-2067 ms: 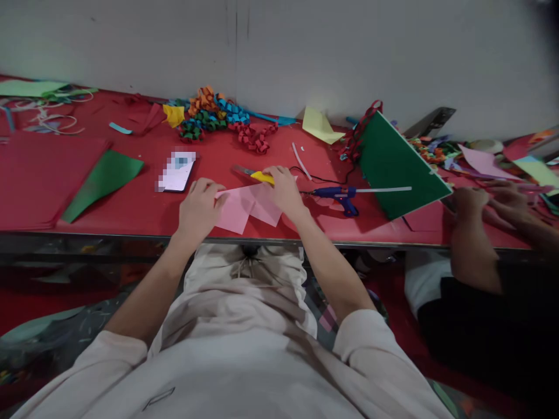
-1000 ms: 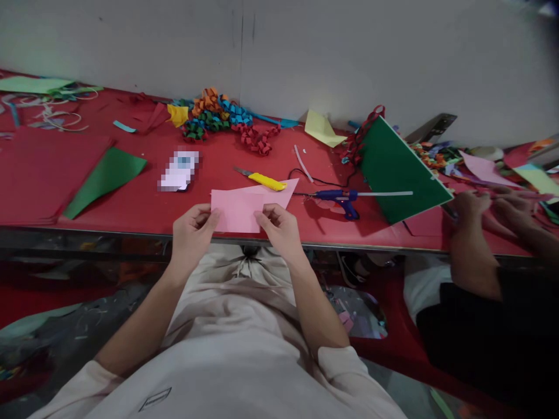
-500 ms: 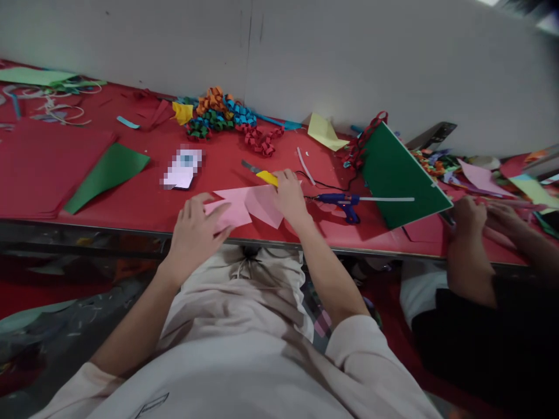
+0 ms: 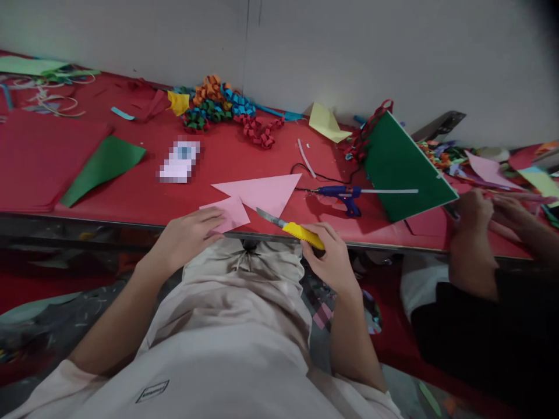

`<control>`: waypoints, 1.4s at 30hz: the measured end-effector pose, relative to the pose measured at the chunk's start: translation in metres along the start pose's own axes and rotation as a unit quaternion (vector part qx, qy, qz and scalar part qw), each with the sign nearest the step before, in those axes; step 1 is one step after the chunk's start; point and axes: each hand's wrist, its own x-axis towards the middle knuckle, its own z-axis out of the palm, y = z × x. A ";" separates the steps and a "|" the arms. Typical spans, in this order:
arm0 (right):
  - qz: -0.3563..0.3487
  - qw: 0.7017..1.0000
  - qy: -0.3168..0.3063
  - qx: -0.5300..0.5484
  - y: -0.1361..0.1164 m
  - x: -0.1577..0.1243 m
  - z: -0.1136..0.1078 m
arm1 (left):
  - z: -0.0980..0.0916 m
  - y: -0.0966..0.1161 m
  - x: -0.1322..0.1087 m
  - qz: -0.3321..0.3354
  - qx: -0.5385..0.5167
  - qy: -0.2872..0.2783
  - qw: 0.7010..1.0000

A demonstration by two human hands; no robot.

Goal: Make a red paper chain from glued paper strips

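My right hand (image 4: 329, 256) is closed around the yellow handle of a utility knife (image 4: 301, 233). Its bare blade points left and up, over the table's front edge, close to the pink paper. My left hand (image 4: 190, 235) has its fingers over the left end of a small pink paper piece (image 4: 233, 214), with the thumb at the near side. Just behind that piece lies a larger pointed pink sheet (image 4: 266, 191), touched by neither hand. A blue glue gun (image 4: 338, 192) with a white glue stick in its back rests to the right.
A phone (image 4: 180, 163), curled paper chains (image 4: 218, 105) and a green sheet (image 4: 105, 166) lie on the red table (image 4: 148, 198). A green board (image 4: 406, 169) leans at the right, beside another person's hands (image 4: 476, 209). The grey wall (image 4: 279, 52) stands behind.
My right hand has drawn back from the larger pink sheet toward me and right, bringing the knife to the table edge. My left hand has shifted slightly left, its fingers closer together.
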 end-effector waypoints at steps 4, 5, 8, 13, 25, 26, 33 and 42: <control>0.013 1.000 0.022 0.016 0.002 -0.004 0.002 | -0.004 -0.001 -0.003 0.000 -0.006 0.024 1.000; 0.008 1.000 0.018 0.011 0.001 -0.005 0.003 | -0.004 -0.001 -0.002 -0.009 -0.005 0.038 0.999; -0.014 1.000 -0.013 -0.007 -0.002 -0.005 0.004 | -0.002 -0.002 0.005 -0.038 -0.005 0.084 0.996; -0.026 0.999 -0.042 -0.019 -0.006 0.000 0.006 | 0.003 0.004 0.018 -0.057 -0.016 0.096 0.994; -0.055 0.992 -0.039 -0.102 -0.014 0.020 0.014 | 0.002 0.011 0.016 -0.006 0.080 0.074 0.994; -0.055 0.992 -0.042 -0.105 -0.014 0.021 0.017 | -0.001 0.012 0.015 0.010 0.087 0.065 0.994; -0.046 0.989 -0.073 -0.120 -0.006 0.029 0.030 | -0.002 0.017 0.038 0.084 0.089 -0.007 0.992; -0.074 0.987 -0.091 -0.110 0.002 0.038 0.032 | 0.022 0.012 0.036 0.117 0.055 -0.049 0.990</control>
